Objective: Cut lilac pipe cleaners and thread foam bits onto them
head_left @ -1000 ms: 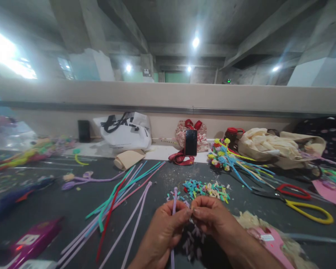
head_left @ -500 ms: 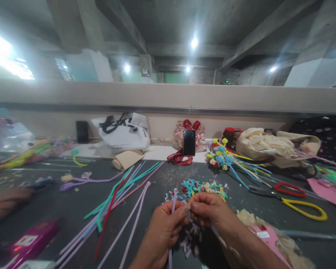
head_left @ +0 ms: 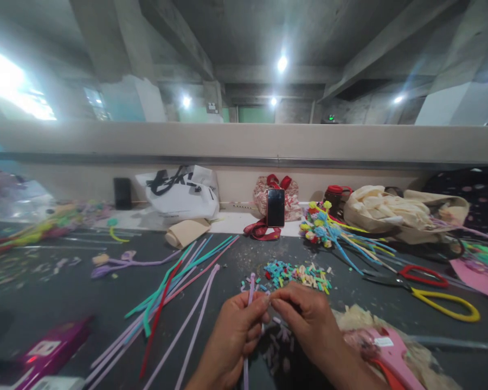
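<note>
In my left hand is a lilac pipe cleaner, held upright between thumb and curled fingers. Its top end shows a small knob or bend. My right hand has thumb and forefinger pinched together at the left thumb tip; whatever sits between them is too small to make out. Short cut lilac pieces lie on the dark table under the hands. Beyond the fingers is a pile of short blue, cream and yellow pieces.
Longer lilac, teal and red pipe cleaners lie to the left, near a magenta device. On the right are scissors, a pink glue gun and a flower bunch. A phone leans upright at the back.
My right hand has turned and shifted slightly, its fingers still at the left thumb, and more of the pink glue gun shows. Another person's hand at the far left has left the view.
</note>
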Available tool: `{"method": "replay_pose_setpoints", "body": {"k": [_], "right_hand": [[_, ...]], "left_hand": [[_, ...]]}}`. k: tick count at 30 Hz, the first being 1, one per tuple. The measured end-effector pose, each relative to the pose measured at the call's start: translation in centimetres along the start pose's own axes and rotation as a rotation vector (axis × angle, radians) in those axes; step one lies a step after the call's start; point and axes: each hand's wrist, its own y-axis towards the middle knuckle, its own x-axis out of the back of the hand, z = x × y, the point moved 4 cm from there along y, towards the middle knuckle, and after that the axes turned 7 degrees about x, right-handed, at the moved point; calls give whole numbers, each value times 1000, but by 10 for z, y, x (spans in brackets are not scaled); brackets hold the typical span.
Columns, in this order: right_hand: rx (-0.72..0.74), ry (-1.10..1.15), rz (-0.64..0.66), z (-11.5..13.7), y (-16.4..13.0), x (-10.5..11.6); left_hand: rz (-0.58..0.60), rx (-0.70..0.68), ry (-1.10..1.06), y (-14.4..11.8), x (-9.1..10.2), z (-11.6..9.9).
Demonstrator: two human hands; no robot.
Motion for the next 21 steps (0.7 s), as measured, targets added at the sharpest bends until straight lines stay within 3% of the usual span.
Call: {"method": "replay_pose_setpoints", "body": {"k": [3, 5, 10, 13, 17, 21], "right_hand": [[61, -66, 9, 0, -2, -3], [28, -33, 12, 0, -3, -4], [-427, 493, 8, -17, -2, -10], [-544, 635, -56, -26, 0, -8], [-484, 500, -53, -32, 3, 0], [-180, 190, -2, -19, 4, 6]], "left_hand": [[-15, 23, -10, -1, 0, -1], [-11, 45, -29, -2, -1, -2], [119, 149, -189, -3, -3, -1], [150, 213, -329, -1, -2, 1], [164, 279, -434, 1, -1, 5], [179, 308, -442, 0, -1, 8]]}}
